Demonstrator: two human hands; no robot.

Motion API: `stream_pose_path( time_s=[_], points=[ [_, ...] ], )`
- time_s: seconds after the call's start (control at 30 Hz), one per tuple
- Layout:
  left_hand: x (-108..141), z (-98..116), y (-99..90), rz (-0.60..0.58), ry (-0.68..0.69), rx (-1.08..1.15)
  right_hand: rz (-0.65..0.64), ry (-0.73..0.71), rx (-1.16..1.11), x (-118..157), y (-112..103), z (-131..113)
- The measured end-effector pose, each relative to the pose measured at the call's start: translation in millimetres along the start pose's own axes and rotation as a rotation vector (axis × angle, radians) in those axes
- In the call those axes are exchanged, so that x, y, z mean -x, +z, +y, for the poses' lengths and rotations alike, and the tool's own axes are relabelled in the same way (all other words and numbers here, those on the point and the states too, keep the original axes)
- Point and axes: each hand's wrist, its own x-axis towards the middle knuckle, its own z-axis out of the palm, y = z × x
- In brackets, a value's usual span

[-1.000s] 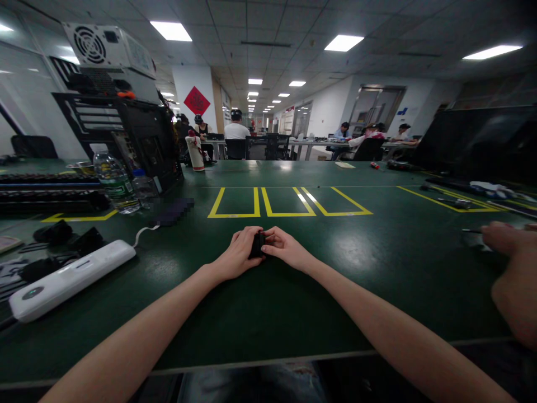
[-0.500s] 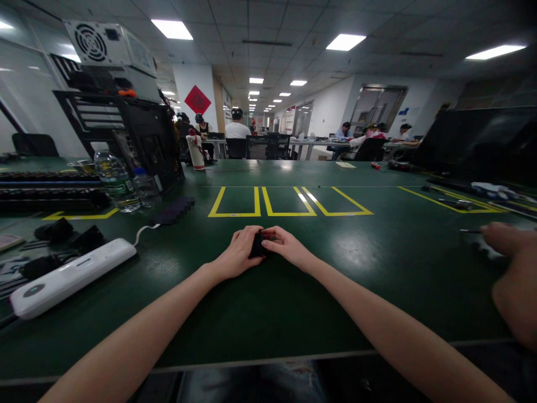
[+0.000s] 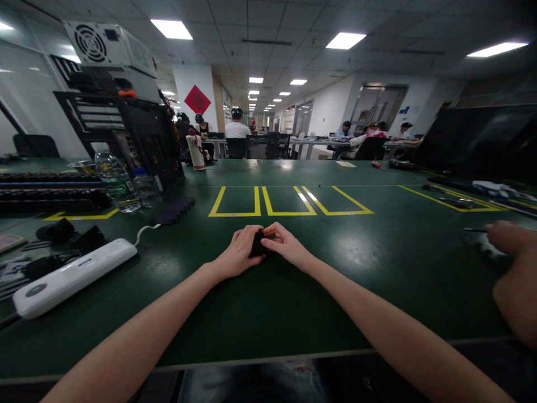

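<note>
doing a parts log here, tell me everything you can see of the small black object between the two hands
The small black object looks dark all over and blocky where it shows; it may be plastic, but that is uncertain. The left hand covers much of it from the left, and the right hand meets its right side. It is over the green table, nearer the wearer than the yellow tape outlines. Finer parts, and whether it rests on the surface, cannot be made out.

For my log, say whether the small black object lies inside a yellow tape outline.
No, the left hand holds the small black object nearer the camera than every yellow tape outline.
</note>
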Motion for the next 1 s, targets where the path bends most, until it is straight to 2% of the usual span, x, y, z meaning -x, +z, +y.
stream_pose_path(
  time_s=[0.17,0.33,0.5,0.7,0.83,1.0],
  points=[
    [1,5,-6.5,-0.032,0.000,0.005,-0.041,0.041,0.031,2,-2,-2],
    [1,1,-1.8,-0.027,-0.001,-0.001,-0.119,0.011,-0.033,4,-5,-4],
    [0,-2,4.2,0.015,-0.002,-0.009,-0.056,0.003,-0.018,2,-4,-1],
    [0,-2,3.8,0.013,-0.002,-0.003,-0.001,0.021,0.014,0,-4,3],
    [0,-4,5.5,0.026,0.000,-0.010,-0.030,0.049,0.041,1,-5,1],
    [1,-3,2.8,0.002,-0.002,-0.006,-0.079,-0.028,-0.002,4,-6,-4]
  ],
)
